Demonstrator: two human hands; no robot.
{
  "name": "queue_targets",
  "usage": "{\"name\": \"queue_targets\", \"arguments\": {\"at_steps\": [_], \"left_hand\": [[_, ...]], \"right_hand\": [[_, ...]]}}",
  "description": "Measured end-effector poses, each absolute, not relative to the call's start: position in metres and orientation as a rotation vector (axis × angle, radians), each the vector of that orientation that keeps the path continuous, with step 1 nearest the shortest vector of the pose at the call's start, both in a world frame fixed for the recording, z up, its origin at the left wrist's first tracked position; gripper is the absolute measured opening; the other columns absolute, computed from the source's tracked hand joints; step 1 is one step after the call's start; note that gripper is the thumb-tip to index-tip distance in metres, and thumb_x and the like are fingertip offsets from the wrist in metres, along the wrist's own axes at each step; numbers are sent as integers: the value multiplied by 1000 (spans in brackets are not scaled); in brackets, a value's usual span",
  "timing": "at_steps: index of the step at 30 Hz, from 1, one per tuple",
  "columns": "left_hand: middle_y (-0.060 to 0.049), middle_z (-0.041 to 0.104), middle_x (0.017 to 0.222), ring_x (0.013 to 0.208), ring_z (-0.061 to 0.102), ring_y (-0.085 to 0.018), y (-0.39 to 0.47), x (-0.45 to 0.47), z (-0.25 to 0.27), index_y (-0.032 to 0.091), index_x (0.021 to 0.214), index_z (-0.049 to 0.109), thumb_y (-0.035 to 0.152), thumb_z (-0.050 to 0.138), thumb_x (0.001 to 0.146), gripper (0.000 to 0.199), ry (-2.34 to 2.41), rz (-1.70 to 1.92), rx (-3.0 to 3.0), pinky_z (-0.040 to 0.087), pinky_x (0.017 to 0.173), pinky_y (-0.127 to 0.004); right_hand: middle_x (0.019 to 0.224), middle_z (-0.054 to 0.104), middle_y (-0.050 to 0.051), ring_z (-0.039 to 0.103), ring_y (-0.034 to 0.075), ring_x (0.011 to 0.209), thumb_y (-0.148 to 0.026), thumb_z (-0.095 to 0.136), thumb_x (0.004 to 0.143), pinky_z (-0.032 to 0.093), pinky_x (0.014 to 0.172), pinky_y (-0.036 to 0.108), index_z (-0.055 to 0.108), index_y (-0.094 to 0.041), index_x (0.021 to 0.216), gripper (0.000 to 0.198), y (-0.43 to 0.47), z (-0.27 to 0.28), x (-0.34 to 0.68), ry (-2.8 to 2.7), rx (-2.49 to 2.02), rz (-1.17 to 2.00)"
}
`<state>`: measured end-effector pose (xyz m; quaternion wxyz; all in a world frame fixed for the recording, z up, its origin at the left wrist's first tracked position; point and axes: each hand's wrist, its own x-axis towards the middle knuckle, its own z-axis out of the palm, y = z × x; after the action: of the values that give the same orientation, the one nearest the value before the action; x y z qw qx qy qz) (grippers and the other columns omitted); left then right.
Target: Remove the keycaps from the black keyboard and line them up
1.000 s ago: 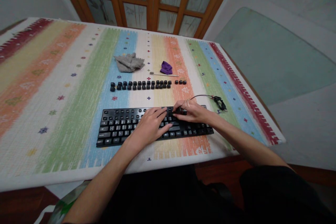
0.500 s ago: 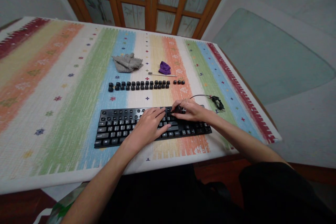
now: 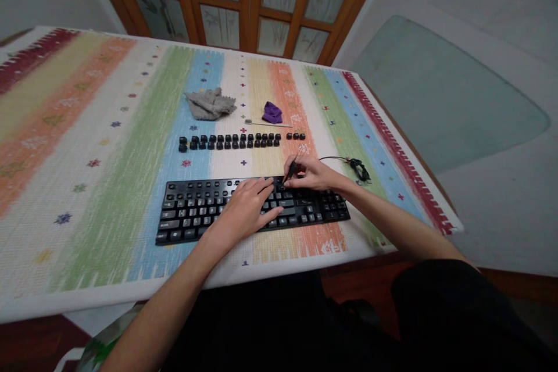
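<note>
Far left of the table nothing but the striped, pastel-coloured woven tablecloth [image 3: 87, 145], pulled flat over the whole top w/ a wood edge showing underneath at the near corners. Moving right, a crumpled grey cleaning cloth [image 3: 210, 103] sits at the back, well apart from the work, prob. parked out of the way. In front of it a neat row of loose black keycaps [image 3: 238, 140] is laid in a line, kept in order just behind the black full-size computer keyboard [image 3: 196, 215]. The left hand [image 3: 244, 209] lies flat on the kbd's middle, fingers spread and pressing down, seemingly to pin the board so it can't shift. Just right, the right hand [image 3: 311, 174] pinches a thin wire keycap puller [image 3: 291, 170] btw thumb and fingertips, tip angled down onto the top key rows. Behind it a small purple rag [image 3: 272, 112] w/ a slim stick [image 3: 268, 123] beside it. Further right the kbd's black coiled cable [image 3: 360, 168] trails off on the cloth. Behind the table, a wood-framed door w/ frosted glass panes [image 3: 244, 0]; pale tiled floor at right.
</note>
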<state>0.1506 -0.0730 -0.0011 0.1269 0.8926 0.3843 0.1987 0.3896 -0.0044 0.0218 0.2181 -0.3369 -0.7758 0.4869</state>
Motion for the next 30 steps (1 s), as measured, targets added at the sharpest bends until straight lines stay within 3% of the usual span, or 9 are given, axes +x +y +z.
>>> {"name": "queue_targets", "arguments": {"at_steps": [5,17,30], "left_hand": [[-14,61,138,125,57,-30,-73,150,0,12,128,61,46,60,94,48,1124,571,2607,42,109,-46],[-15,61,137,126,56,-30,-73,152,3,13,130,60,46,61,93,49,1112,570,2587,42,109,-47],[-15,62,136,126,56,-31,-73,152,0,12,129,60,47,63,92,50,1125,574,2613,43,109,-46]], "right_hand": [[79,64,-1,56,9,64,-33,75,82,47,60,23,56,-17,90,26,-4,23,390,-2157,-919,1362],[81,65,3,57,13,64,-24,59,94,48,62,27,60,-16,98,9,-17,28,391,-2539,-756,793],[86,65,5,60,15,74,-23,53,98,50,69,28,55,-18,102,7,-22,25,392,-2642,-640,571]]}}
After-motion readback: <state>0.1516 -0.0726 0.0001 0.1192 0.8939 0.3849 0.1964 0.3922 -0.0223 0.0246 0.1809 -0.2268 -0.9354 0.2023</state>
